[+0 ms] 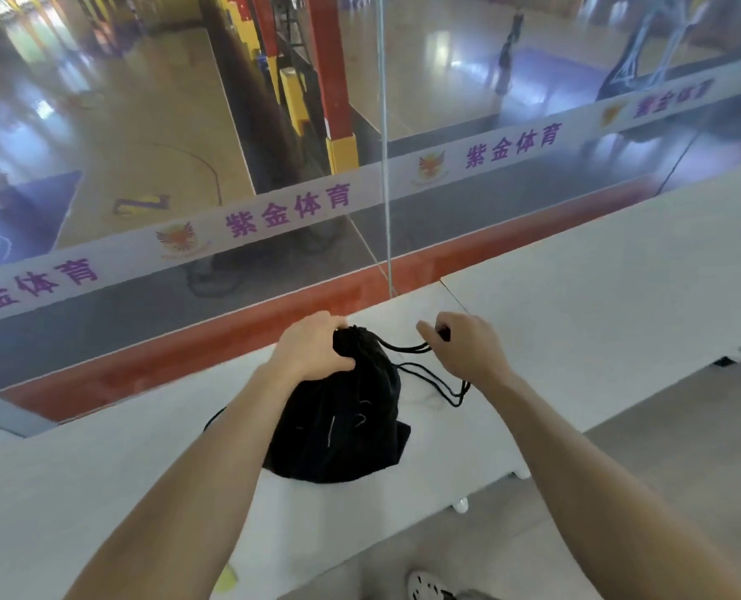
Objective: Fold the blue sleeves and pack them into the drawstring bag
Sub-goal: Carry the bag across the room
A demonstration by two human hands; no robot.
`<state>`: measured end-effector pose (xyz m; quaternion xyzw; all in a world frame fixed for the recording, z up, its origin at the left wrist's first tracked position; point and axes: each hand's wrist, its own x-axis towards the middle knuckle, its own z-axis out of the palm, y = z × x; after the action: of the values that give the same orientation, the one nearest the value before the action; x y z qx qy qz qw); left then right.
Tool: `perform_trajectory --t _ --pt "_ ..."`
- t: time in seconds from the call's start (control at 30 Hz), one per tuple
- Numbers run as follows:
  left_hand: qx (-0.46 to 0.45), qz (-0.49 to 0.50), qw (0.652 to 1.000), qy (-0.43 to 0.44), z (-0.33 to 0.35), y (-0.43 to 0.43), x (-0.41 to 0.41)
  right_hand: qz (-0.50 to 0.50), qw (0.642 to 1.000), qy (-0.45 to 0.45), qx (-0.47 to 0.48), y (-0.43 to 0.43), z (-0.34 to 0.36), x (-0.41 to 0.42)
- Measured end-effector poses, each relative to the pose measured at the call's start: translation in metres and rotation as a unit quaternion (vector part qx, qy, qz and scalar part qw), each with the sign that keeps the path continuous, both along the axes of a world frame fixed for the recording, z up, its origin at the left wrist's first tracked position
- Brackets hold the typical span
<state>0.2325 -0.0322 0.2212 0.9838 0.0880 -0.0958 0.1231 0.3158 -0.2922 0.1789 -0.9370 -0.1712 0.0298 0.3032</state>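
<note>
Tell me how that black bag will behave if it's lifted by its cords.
The bag will probably sag and hang limp: its cloth already slumps in folds on the table. It likely weighs little, since it bulges only softly. The neck, bunched under the left hand, should cinch tighter as the right hand pulls the cords.

One black drawstring bag (338,422) is seen. Two bare hands are counted, the left hand (312,348) and the right hand (468,344). Two white tables (619,270) are seen, and one shoe (425,586).
</note>
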Motion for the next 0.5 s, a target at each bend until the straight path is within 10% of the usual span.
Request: perform_trajectory --t 0.5 --pt "-0.079 -0.339 0.923 -0.165 0.077 -0.21 -0.037 -0.244 0.918 0.234 -0.207 -0.25 -0.024 -0.228"
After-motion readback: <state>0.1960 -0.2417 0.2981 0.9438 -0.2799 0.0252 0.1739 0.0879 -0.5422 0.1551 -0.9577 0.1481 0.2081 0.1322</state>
